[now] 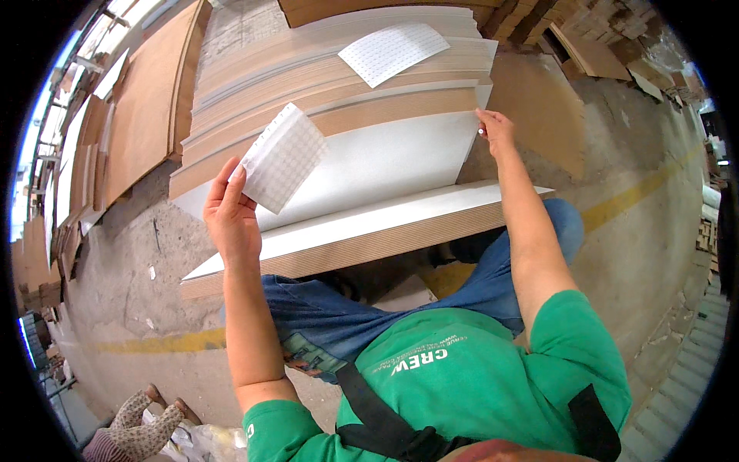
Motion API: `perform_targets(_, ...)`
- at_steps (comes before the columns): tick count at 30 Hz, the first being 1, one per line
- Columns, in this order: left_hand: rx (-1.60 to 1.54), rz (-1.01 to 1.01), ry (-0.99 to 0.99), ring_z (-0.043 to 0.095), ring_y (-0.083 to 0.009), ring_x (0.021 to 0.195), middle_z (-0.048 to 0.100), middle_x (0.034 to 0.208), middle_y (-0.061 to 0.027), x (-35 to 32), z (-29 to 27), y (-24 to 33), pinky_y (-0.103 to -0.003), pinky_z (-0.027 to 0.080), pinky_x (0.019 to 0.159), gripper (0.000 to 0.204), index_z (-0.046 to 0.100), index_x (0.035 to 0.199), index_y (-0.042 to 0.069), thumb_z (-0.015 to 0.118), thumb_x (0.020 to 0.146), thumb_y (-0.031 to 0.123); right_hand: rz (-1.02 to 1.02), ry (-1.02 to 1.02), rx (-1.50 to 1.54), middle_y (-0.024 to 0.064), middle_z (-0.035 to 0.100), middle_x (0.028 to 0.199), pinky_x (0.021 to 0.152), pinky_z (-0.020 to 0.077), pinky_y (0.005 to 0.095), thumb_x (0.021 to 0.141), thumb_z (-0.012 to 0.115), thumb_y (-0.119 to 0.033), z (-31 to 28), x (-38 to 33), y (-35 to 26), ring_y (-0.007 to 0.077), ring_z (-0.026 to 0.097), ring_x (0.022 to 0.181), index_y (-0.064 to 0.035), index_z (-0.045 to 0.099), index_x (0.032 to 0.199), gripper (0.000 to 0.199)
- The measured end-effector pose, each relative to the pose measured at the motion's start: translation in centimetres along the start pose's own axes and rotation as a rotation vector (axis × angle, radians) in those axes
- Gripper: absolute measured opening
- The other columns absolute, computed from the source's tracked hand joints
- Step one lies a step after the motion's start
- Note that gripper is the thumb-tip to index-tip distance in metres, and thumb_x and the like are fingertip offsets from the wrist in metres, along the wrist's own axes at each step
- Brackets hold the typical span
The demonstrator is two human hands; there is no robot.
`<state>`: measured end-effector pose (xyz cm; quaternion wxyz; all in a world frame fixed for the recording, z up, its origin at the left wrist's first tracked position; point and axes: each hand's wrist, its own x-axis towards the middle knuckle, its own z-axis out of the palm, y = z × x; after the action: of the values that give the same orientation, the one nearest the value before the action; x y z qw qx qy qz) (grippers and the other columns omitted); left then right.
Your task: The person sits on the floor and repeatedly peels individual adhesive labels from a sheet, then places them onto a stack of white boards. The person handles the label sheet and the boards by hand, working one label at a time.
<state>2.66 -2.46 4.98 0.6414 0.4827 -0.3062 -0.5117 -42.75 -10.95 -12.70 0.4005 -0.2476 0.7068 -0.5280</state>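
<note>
The stack of boards (339,100) lies ahead of the person, its long axis running left to right and sloping down toward the body. The top white board (369,165) rests tilted on the stack, its right edge reaching the right hand (495,129). That hand is closed in a pinch on the board's edge, arm fully extended. The left hand (229,212) is nearer the body, fingers closed on a small dotted sheet (282,156) held upright over the board's left part. A second dotted sheet (392,51) lies flat farther up the stack, nearer the right hand.
</note>
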Motion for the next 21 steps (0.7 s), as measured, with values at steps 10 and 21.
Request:
perform_targets(10, -0.065, 0.040, 0.006, 0.059, -0.0144, 0.083, 0.062, 0.093, -0.0101, -0.2, -0.4, 0.5, -0.027, 0.047, 0.074, 0.025, 0.056, 0.106, -0.001, 0.057, 0.083, 0.010, 0.255, -0.317, -0.260, -0.0010, 0.045, 0.056, 0.041, 0.0343, 0.0246, 0.071, 0.062, -0.019, -4.6, -2.2, -3.5, 0.0094, 0.041, 0.047, -0.0084, 0.054, 0.066, 0.014)
perform_targets(21, -0.050, -0.016, -0.002, 0.059, -0.0145, 0.082, 0.062, 0.091, -0.0086, -0.5, 0.1, 0.3, -0.027, 0.046, 0.076, 0.027, 0.056, 0.106, -0.002, 0.058, 0.082, 0.010, -0.402, -0.127, -0.375, 0.0033, 0.060, 0.075, 0.066, 0.0455, 0.0242, 0.065, 0.061, -0.001, 2.3, -3.9, 0.5, 0.0111, 0.056, 0.069, -0.0029, 0.057, 0.085, 0.021)
